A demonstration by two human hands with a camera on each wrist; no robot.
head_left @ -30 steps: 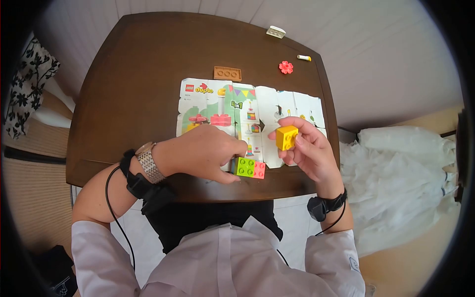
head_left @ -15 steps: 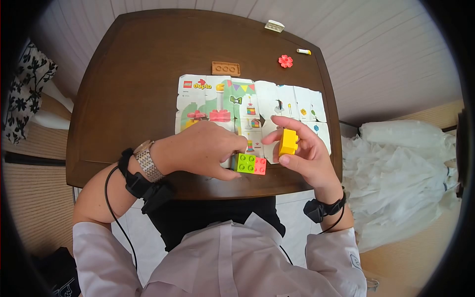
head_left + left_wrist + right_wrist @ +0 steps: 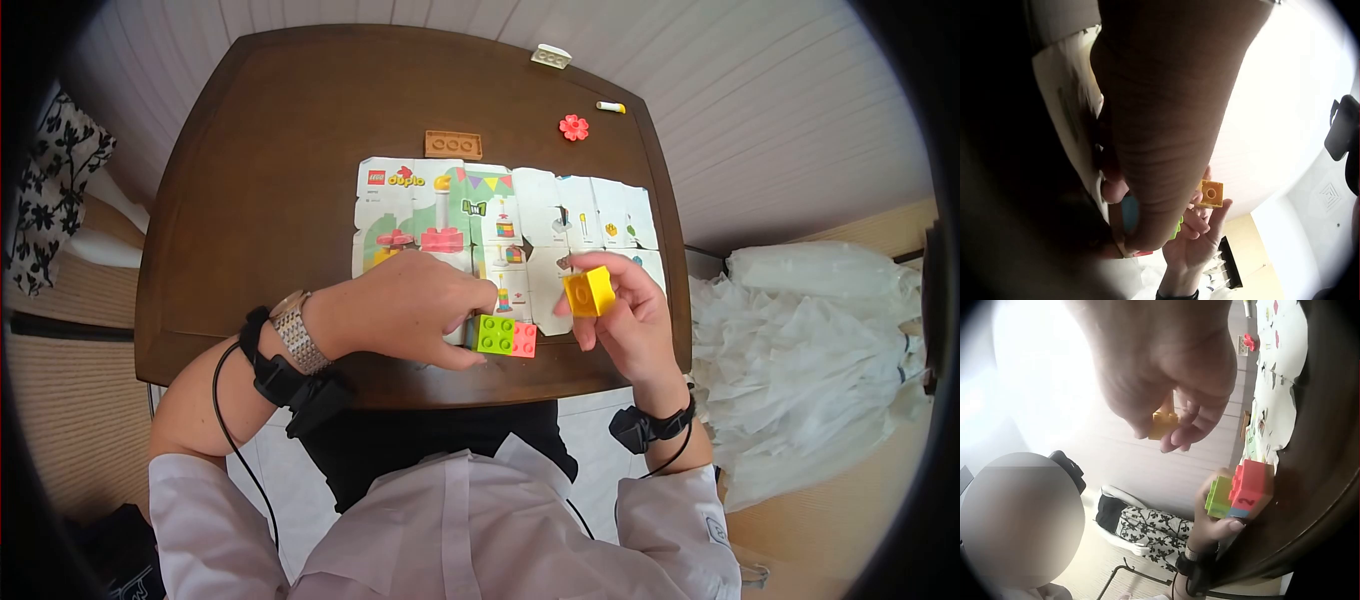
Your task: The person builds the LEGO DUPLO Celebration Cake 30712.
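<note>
Joined bricks (image 3: 496,336), green and pink on top, row lying roughly along the near edge of the table (image 3: 290,120), gripped between thumb and fingers of the left hand (image 3: 425,305). Yellow brick (image 3: 590,293), single, pinched in the right hand (image 3: 637,320), the hand nearer to it; raised, right of the joined bricks and apart from them. Hollow underside now facing the head view; half a second ago, studs pointed toward the right edge. Printed sheet (image 3: 545,195), spread beyond the hands. Brown plate (image 3: 453,145), just past it. Pink flower (image 3: 573,127), white-and-yellow cylinder (image 3: 611,107), near the far right corner. White piece (image 3: 551,56), at the far edge.
</note>
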